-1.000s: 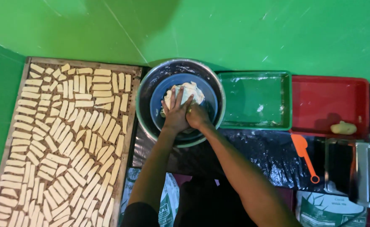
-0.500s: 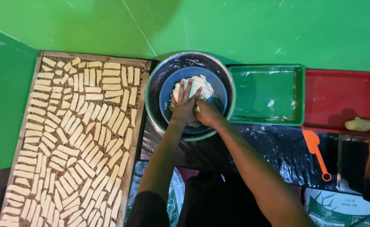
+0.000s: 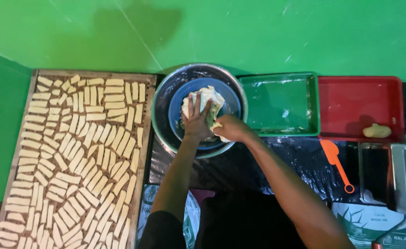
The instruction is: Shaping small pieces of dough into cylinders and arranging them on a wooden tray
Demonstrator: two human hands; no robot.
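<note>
- While the left hand lies flat with fingers spread on the pale dough lump, at upper centre of the frame, the right hand is curled around the lump's lower right edge, gripping a fold of it
- The dough sits in a blue bowl nested inside a larger metal bowl; a hard push could, I judge, make the inner bowl slide or rock within the outer one, since neither hand steadies a rim
- The metal bowl stands right beside the wooden tray of cut dough strips at left; a shove that way might knock the tray's edge and disturb the neat rows
- Sticky dough may cling to the fingers and tear rather than fold cleanly
- The black plastic sheet covering the surface looks wrinkled and slick, so the bowls could skid on it
- The green tray sits touching the bowl's right side, and a wide elbow swing could nudge it toward the red tray holding a small dough piece
- The orange spatula lies at lower right, near the right forearm, and could be swept aside
</note>
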